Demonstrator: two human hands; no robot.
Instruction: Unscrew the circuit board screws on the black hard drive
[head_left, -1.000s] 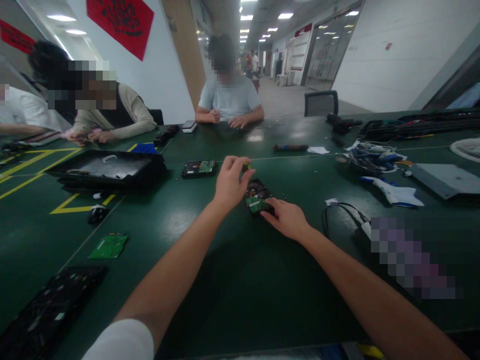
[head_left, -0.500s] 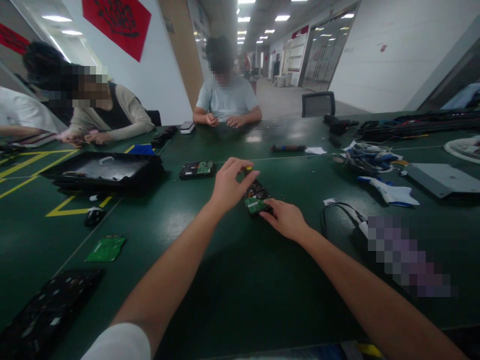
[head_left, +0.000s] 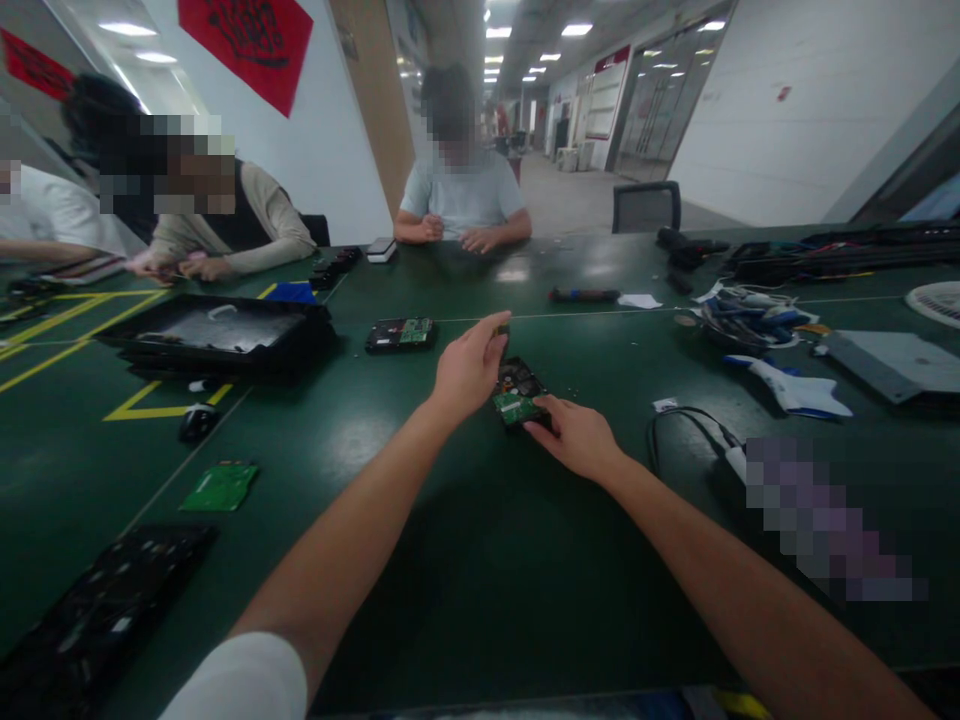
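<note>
Green circuit board [head_left: 514,407] shows on a dark hard drive [head_left: 519,377] lying on a table [head_left: 450,580], its four-o'clock corner held between the thumb and fingers of a worker's right hand [head_left: 574,435]. At the drive's ten o'clock, the left hand [head_left: 469,366] pinches a small, mostly hidden object [head_left: 504,328]; a second drive [head_left: 400,335] lies farther out.

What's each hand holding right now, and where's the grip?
Right hand: the hard drive, gripped at its near right corner. Left hand: a small tool between thumb and fingers, mostly hidden, so which part is held cannot be told.
</note>
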